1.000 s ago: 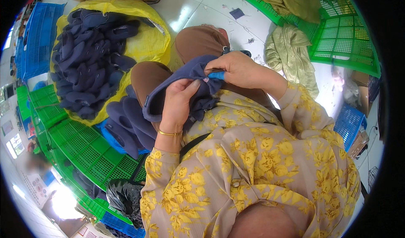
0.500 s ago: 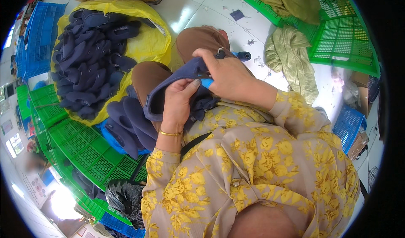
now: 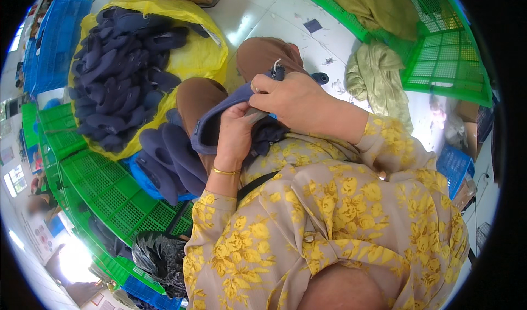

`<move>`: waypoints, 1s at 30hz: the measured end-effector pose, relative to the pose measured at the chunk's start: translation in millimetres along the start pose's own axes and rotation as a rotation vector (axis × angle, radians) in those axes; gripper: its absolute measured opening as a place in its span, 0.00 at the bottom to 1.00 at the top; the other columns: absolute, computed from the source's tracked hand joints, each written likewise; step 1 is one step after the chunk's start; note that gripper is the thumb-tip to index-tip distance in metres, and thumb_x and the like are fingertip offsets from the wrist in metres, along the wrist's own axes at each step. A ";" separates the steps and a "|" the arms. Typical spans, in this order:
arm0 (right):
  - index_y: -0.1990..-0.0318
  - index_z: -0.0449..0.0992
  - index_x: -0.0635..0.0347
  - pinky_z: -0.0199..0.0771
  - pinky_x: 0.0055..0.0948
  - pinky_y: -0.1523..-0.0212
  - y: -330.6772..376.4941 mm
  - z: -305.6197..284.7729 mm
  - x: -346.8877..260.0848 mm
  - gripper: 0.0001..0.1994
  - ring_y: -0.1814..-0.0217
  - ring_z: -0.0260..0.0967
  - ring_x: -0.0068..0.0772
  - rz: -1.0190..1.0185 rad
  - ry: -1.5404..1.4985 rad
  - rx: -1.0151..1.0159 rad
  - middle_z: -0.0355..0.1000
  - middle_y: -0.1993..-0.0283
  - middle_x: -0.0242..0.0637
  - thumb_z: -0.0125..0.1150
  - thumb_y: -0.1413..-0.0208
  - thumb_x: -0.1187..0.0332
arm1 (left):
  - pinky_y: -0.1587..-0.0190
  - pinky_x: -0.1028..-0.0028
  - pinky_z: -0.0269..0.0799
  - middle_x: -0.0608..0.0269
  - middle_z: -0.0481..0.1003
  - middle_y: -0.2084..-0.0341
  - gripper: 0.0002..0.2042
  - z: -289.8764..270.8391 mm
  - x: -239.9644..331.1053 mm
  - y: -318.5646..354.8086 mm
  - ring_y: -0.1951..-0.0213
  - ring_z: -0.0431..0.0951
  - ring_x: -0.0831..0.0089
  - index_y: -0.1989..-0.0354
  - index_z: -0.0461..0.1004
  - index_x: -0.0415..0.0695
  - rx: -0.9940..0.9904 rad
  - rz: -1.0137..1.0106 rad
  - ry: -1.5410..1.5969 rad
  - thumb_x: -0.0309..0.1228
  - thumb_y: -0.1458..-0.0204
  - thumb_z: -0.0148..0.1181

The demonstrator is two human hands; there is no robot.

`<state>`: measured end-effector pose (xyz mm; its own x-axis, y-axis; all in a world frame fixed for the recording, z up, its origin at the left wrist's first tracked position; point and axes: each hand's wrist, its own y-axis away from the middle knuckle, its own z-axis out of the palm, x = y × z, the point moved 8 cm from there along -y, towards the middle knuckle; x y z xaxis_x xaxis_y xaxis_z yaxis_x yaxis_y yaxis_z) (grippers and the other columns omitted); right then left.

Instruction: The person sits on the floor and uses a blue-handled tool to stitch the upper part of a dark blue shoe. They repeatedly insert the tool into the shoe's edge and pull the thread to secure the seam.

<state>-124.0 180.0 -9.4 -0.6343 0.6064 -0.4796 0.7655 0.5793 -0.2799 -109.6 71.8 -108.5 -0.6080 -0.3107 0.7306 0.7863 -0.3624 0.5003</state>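
A navy felt slipper (image 3: 206, 133) lies across my lap, its opening towards my left. My left hand (image 3: 235, 131) is closed on its near side, thumb pressed against the edge. Closed over the far end is my right hand (image 3: 293, 98), fingers curled and its knuckles hiding what they pinch. A dark tip with a pale thread end (image 3: 278, 68) sticks out beyond those fingers. Between the hands shows a small bit of bright blue, too covered to name. More navy slippers (image 3: 174, 155) rest beside my left knee.
A yellow sack (image 3: 202, 63) heaped with navy slippers (image 3: 118, 85) stands at the left. Green crates (image 3: 118, 197) run along the left; another green crate (image 3: 447, 60) is at the far right near a crumpled olive cloth (image 3: 376, 71). A dark spool (image 3: 320, 78) lies on the floor.
My right hand has turned over the slipper's far end and its fingers have curled in. The dark tip and thread now stand higher, and less of the blue bit shows.
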 end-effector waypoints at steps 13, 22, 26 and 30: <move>0.57 0.70 0.55 0.61 0.16 0.75 -31.4 -32.6 -3.9 0.03 0.73 0.62 0.11 0.441 -1.057 0.171 0.69 0.66 0.27 0.52 0.36 0.73 | 0.62 0.83 0.68 0.72 0.76 0.69 0.06 -0.2 10.1 1.9 0.66 0.72 0.85 0.61 0.76 0.37 -0.022 0.080 -0.209 0.25 0.45 0.61; 0.53 0.72 0.58 0.59 0.19 0.77 -41.1 -62.0 -1.4 0.08 0.77 0.54 0.13 0.328 -1.633 0.221 0.63 0.72 0.25 0.56 0.37 0.69 | 0.77 0.78 0.62 0.69 0.71 0.82 0.13 20.9 113.1 43.1 0.78 0.66 0.83 0.76 0.72 0.36 0.019 0.110 -0.879 0.31 0.54 0.70; 0.53 0.73 0.59 0.58 0.22 0.72 -20.6 -116.5 42.4 0.10 0.77 0.53 0.17 0.306 -1.592 0.353 0.61 0.73 0.26 0.49 0.34 0.66 | 0.69 0.63 0.67 0.45 0.69 0.78 0.15 10.1 138.9 64.6 0.74 0.69 0.53 0.74 0.73 0.34 -0.332 0.213 -1.537 0.35 0.59 0.68; 0.53 0.73 0.58 0.59 0.20 0.71 44.0 -205.7 127.3 0.09 0.75 0.54 0.16 0.404 -1.299 0.768 0.63 0.71 0.26 0.52 0.37 0.67 | 0.62 0.59 0.67 0.45 0.72 0.76 0.16 -11.3 128.7 88.8 0.68 0.73 0.48 0.76 0.74 0.35 -0.492 0.115 -1.868 0.38 0.59 0.67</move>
<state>-193.4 394.7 88.3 -0.1657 -0.4563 -0.8743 0.9826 -0.1520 -0.1069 -119.3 -10.3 24.7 0.5652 0.7173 0.4075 0.5107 -0.6921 0.5101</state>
